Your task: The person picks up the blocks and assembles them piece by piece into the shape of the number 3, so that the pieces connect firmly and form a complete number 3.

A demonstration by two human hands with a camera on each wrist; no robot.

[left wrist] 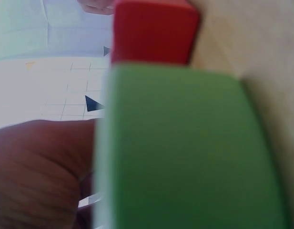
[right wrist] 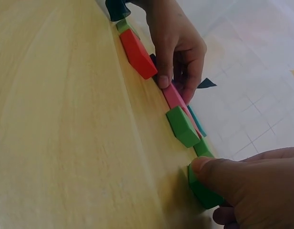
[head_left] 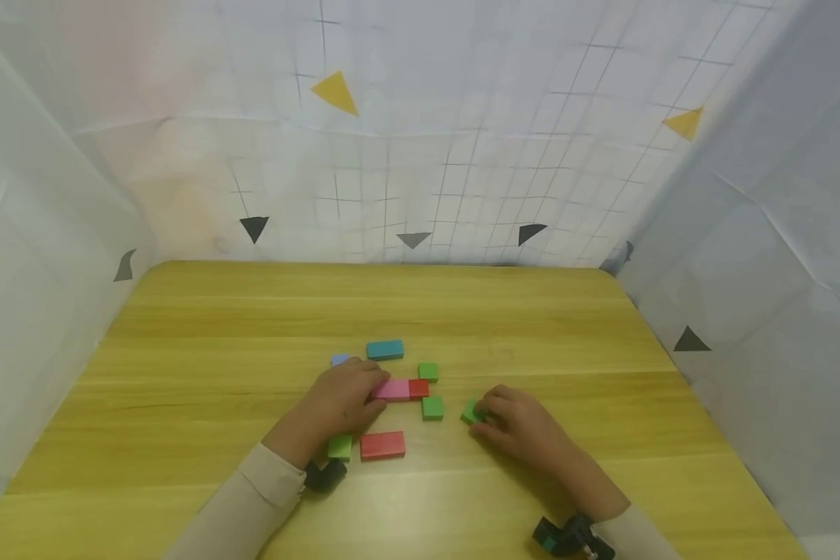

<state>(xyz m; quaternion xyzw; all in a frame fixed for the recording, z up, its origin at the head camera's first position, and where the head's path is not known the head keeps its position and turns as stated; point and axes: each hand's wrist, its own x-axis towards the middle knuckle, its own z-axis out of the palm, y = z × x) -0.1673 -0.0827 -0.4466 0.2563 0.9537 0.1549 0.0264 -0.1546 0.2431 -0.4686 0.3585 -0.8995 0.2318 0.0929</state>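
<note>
My left hand (head_left: 344, 393) pinches the left end of a pink block (head_left: 396, 390) lying on the table, thumb on the near side and fingers on the far side. A small red block (head_left: 418, 389) lies end to end with the pink one. Between the thumb and fingers of my right hand (head_left: 521, 426) is a green block (right wrist: 204, 193), low over the wood. To its left lie two more green blocks, a nearer one (head_left: 432, 408) and a farther one (head_left: 428, 372), by the red block's corners. The left hand partly covers a light blue block (head_left: 339, 359).
Beyond the pink block lies a blue-teal block (head_left: 385, 350). On the near side are a larger red block (head_left: 383, 446) and a light green block (head_left: 339, 447), the latter close beside the left wrist. White patterned sheets (head_left: 420, 187) surround the wooden table (head_left: 504, 311).
</note>
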